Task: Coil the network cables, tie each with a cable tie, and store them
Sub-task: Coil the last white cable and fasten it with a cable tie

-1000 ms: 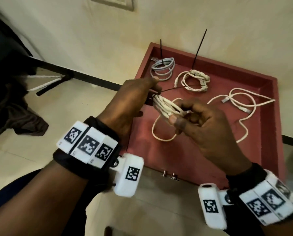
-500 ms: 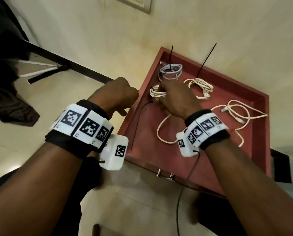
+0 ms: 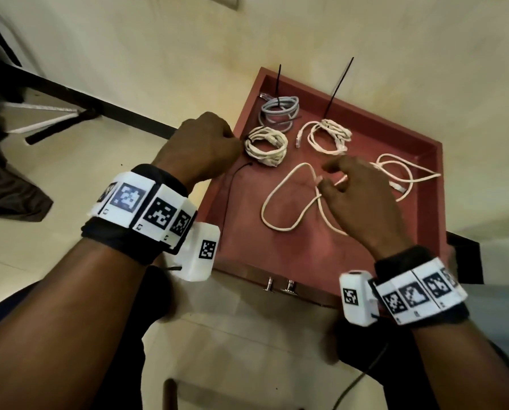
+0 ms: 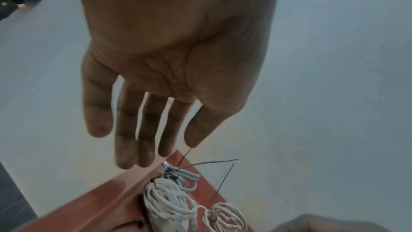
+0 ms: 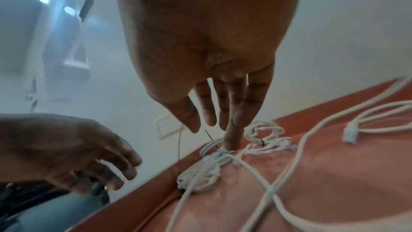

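A red tray point(image 3: 424, 232) holds three coiled cables: a grey coil point(image 3: 279, 109), a white coil point(image 3: 331, 137) and a second white coil point(image 3: 266, 145) at the back left. That second coil's black tie tail point(image 3: 232, 184) trails toward the tray's left wall. My left hand point(image 3: 217, 143) is just left of that coil, with straight fingers point(image 4: 144, 130) holding nothing. Across the tray's middle sprawls a loose white cable point(image 3: 288, 199). My right hand point(image 3: 336, 179) hovers over it with its fingers point(image 5: 223, 112) extended and nothing gripped.
Black tie tails point(image 3: 340, 84) stick up from the two back coils against the cream wall. Two metal knobs point(image 3: 279, 287) sit on the tray's front edge. A dark cloth point(image 3: 7, 184) and white rods point(image 3: 40, 116) lie on the floor at left.
Earlier both hands held the white coil and its tie above the tray. The right hand set it down at the back left, let go, and moved back over the loose cable.
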